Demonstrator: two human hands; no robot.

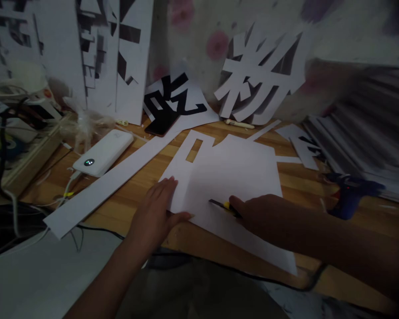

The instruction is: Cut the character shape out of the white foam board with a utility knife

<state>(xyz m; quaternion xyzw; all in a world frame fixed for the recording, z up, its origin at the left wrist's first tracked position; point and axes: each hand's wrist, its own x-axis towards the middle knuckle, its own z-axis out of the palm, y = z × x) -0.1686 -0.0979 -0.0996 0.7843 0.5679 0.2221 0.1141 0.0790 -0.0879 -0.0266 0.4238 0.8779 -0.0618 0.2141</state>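
A white foam board sheet (232, 177) lies on the wooden table, with a rectangular opening cut near its upper left. My left hand (158, 206) rests on the board's lower left edge, fingers stretched over it and thumb apart along the near edge. My right hand (249, 210) is wrapped round a yellow-and-black utility knife (228, 207). Its dark blade points left, over or on the middle of the board; whether the tip touches I cannot tell. Most of the knife's handle is hidden in my right hand.
A white power bank (103, 153) with a cable and a long white strip (113, 186) lie left. Behind are a black phone (162, 123), a pen (239, 124) and a cut-out white character (262, 75). A blue glue gun (349, 192) sits right, near stacked sheets (372, 119).
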